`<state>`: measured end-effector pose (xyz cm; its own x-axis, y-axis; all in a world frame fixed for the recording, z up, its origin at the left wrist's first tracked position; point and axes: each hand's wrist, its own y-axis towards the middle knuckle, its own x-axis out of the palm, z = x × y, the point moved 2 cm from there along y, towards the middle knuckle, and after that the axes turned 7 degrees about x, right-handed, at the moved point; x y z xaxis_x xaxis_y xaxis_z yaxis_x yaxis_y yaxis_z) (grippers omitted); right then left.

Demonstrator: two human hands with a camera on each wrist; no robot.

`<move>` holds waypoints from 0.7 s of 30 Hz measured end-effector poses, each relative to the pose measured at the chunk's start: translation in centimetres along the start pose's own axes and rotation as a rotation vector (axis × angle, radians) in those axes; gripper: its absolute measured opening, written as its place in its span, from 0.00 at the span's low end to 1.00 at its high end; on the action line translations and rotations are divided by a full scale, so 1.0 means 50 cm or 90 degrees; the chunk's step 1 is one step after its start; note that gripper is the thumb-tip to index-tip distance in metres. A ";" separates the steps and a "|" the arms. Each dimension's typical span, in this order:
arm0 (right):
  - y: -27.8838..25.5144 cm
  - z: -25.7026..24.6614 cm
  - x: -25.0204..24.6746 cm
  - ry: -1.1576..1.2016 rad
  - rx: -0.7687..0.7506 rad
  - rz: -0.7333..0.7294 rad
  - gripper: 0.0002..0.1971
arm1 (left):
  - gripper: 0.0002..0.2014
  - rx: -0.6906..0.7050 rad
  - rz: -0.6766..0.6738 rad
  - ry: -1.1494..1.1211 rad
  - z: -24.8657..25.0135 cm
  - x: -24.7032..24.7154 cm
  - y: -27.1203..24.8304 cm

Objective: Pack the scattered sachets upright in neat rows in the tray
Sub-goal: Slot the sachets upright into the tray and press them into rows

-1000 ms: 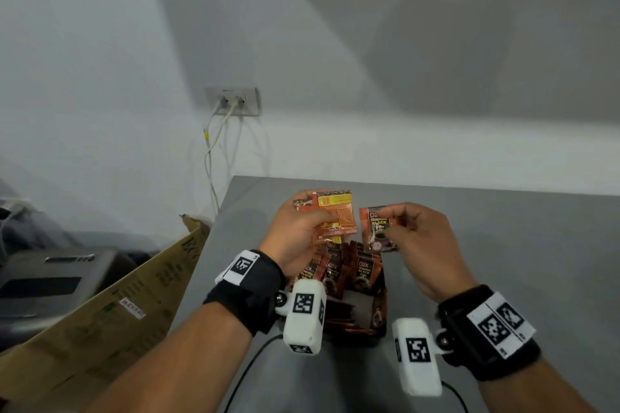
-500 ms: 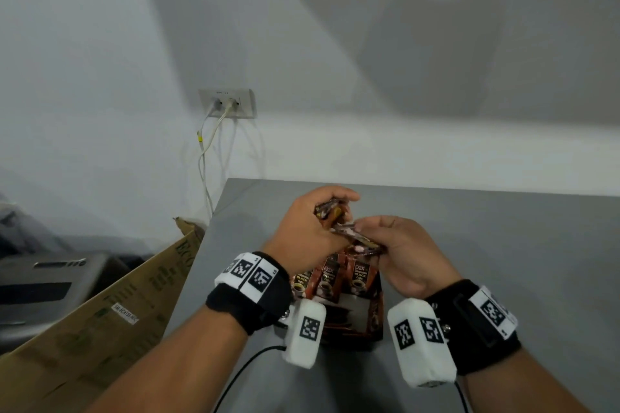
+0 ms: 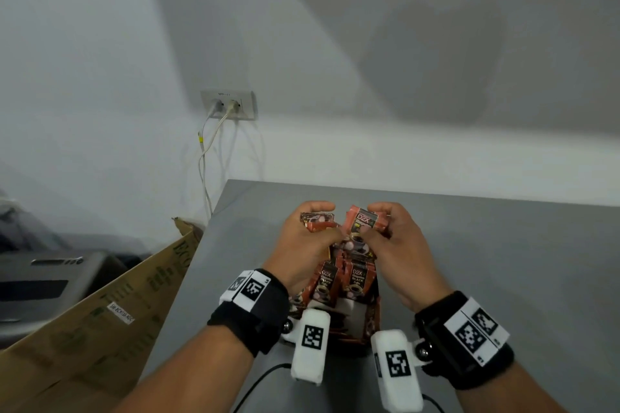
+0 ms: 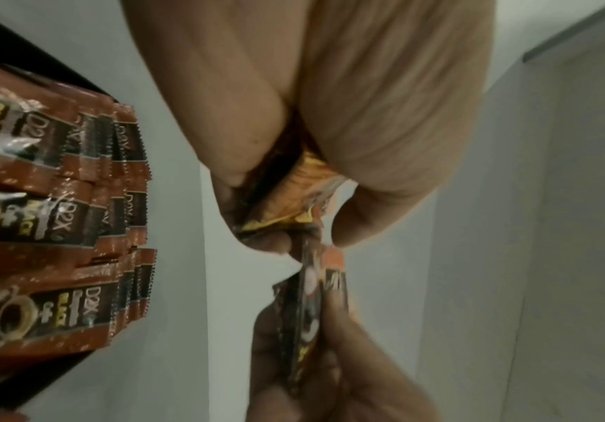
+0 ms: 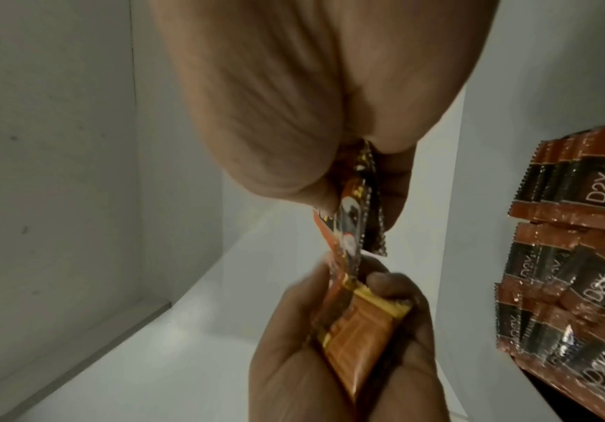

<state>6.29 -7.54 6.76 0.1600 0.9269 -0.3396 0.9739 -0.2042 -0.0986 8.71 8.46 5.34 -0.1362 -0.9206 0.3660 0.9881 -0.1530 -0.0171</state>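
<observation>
Sachets are the matter here: on the left of the head view, the left hand (image 3: pixel 303 240) curls round a small bundle of sachets (image 3: pixel 318 222), fingers over the top and thumb beneath, their orange backs showing in the right wrist view. Just to the right, touching it, the right hand (image 3: pixel 399 246) pinches a D2X sachet (image 3: pixel 364 223) between thumb and fingers, face toward the camera and tilted left. Both hands meet above the far end of the tray (image 3: pixel 370 318), which sits near the front of the grey table (image 3: pixel 486 245) and already holds packed sachets (image 3: pixel 342 282) standing upright in close rows, labels facing the person. The step in hand looks like squaring the held sachets together before they go in. To do it well, the edges want lining up first, with all faces turned the same way as those in the tray, since the left bundle shows its back in one view. Then the stack should go down straight and upright into whatever gap remains; where that gap lies is hidden by the hands. A light grip matters, as the thin foil slips and fans out easily, and pushing in at a slant could tip the standing rows. Further left, beyond the table, a cardboard box (image 3: pixel 100 322) leans.
</observation>
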 end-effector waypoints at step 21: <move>-0.040 -0.046 -0.022 -0.141 -0.216 0.087 0.13 | 0.16 -0.098 0.047 -0.075 -0.005 -0.017 0.008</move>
<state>4.52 -7.45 9.47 0.2889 0.8008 -0.5246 0.9498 -0.1713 0.2616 9.18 9.10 4.78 -0.0451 -0.8843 0.4648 0.9713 -0.1475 -0.1865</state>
